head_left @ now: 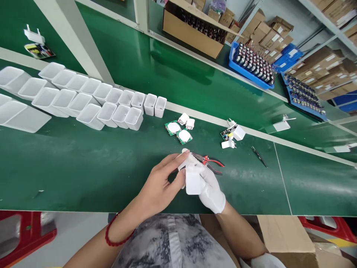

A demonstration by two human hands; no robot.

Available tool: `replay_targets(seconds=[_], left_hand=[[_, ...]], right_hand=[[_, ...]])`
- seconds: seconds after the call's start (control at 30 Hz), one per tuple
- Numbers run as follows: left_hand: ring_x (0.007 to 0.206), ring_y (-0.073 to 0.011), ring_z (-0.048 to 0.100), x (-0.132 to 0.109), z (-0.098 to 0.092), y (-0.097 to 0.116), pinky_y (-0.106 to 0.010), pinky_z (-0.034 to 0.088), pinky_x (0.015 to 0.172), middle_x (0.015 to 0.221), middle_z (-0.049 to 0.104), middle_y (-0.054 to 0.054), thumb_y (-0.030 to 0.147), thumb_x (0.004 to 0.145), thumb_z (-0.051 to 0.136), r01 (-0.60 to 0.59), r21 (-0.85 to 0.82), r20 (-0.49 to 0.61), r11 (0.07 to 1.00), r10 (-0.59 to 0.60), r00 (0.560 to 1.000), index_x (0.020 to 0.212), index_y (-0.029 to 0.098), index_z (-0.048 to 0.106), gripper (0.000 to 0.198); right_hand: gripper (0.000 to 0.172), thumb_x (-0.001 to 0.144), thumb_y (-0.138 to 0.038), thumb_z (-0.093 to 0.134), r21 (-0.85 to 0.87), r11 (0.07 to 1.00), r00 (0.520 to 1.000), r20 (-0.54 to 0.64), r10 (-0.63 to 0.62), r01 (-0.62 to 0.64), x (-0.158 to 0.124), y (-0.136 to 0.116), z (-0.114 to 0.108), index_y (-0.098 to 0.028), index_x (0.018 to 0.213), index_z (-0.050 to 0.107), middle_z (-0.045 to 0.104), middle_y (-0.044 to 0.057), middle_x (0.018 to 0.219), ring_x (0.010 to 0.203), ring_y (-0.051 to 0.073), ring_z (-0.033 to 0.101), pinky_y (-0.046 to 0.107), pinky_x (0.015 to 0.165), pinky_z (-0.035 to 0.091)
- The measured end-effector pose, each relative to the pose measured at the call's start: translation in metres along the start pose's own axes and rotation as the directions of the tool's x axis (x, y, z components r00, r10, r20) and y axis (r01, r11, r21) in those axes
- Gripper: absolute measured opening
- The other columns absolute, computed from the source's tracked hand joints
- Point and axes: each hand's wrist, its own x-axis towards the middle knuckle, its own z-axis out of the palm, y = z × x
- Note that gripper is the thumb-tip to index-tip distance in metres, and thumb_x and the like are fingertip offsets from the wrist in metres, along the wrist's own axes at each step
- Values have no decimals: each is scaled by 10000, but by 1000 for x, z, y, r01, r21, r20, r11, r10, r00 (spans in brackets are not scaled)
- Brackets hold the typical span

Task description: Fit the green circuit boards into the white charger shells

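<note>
The left hand [161, 180] and gloved right hand [211, 189] are holding the white charger shell [193, 182], each grip clamped on it; pressing evenly is probably serving best.

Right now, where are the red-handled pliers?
In the head view, a little right of centre, the red-handled pliers lie on the green table, just beyond the gloved right hand and the white housing that it holds with the left hand.

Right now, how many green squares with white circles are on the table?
2. The left green square sits next to the right green square, beside small white pieces. Others may be hidden.
</note>
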Motion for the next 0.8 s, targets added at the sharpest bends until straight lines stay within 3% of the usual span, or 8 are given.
replay_targets(seconds=[0.17,0.27,0.37,0.5,0.63,0.7,0.73,0.8], left_hand=[[1058,-180,664,2,6,-4,-258,537,854,1234,672,-86,350,983,475,29,64,-131,998,-20,991,1297,221,637,376],[1066,-198,667,7,4,-8,-281,533,892,1229,695,-73,422,983,462,131,29,-137,991,-126,983,1283,201,648,417],[1077,-214,666,10,2,-7,-293,539,898,1265,689,-58,470,976,458,177,-5,-130,984,-176,976,1276,208,654,444],[1096,-222,658,10,2,-6,-295,542,892,1268,686,-71,473,964,480,143,43,-177,989,-133,975,1269,203,661,445],[996,-214,682,10,2,-8,-293,558,821,1142,734,-67,498,957,483,217,45,-161,975,-208,965,1272,212,662,461],[988,-215,680,10,3,-9,-295,553,826,1109,738,-63,519,953,479,252,51,-148,967,-242,959,1286,209,651,486],[987,-216,678,10,5,-9,-295,550,827,1107,735,-63,528,953,474,263,57,-142,963,-253,957,1294,205,645,500],[931,-209,684,10,13,-8,-293,552,793,1096,731,-69,544,959,452,276,70,-111,959,-267,957,1312,195,629,527]], right_hand=[[448,870,-616,579,344,933,994,11,105,-102,6,5,10,-198,944,721,679,53,753,684,203,645,383,703,579],[356,861,-507,660,512,837,981,111,159,-194,10,1,11,-214,1059,696,700,27,886,746,171,649,368,742,590],[434,845,-464,694,584,781,975,139,172,-221,10,-4,11,-254,1222,640,700,27,1036,867,186,661,377,781,601],[517,800,-559,700,559,814,986,49,159,-158,12,-4,16,-254,1215,658,701,34,1013,836,208,664,380,701,620],[502,891,-582,563,344,927,986,118,117,-151,11,-3,7,-221,1226,656,711,44,960,835,211,682,395,742,618],[448,932,-506,539,42,999,1000,5,12,-12,3,-4,-4,-208,1249,642,715,65,1038,903,212,691,389,819,602],[418,926,-461,568,-159,984,991,-96,-98,82,-3,-4,-8,-209,1251,639,712,78,1082,934,216,695,381,842,595],[384,886,-364,649,-521,826,911,-197,-363,216,-16,-2,-15,-230,1246,636,706,102,1148,958,221,708,357,832,597]])
